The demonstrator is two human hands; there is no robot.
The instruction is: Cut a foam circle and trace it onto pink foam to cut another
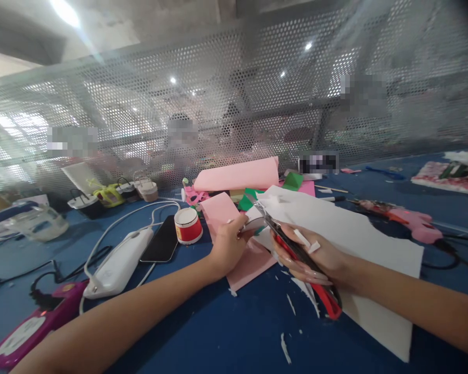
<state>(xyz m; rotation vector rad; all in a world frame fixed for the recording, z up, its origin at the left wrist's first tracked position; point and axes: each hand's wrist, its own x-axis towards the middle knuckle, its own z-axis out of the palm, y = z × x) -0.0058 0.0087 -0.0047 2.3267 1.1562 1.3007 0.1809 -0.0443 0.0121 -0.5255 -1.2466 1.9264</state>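
Note:
My left hand [228, 244] is closed, pinching a small white foam piece [253, 224] at its edge. My right hand [315, 257] grips red-handled scissors [296, 254] whose blades [263, 214] point up and left, meeting the white piece. Both hands hover over a large white foam sheet [359, 244] and a pink sheet [222, 210] lying on the blue table [226, 332]. White scraps [284, 348] lie scattered on the table in front of my hands.
Left of my hands sit a white-and-red jar [187, 225], a black phone [163, 240], a white charger block [119, 262] with cables and a magenta device [27, 327]. A pink foam roll [237, 175] lies behind. A pink glue gun [409, 221] lies right. A perforated metal screen [234, 104] bounds the back.

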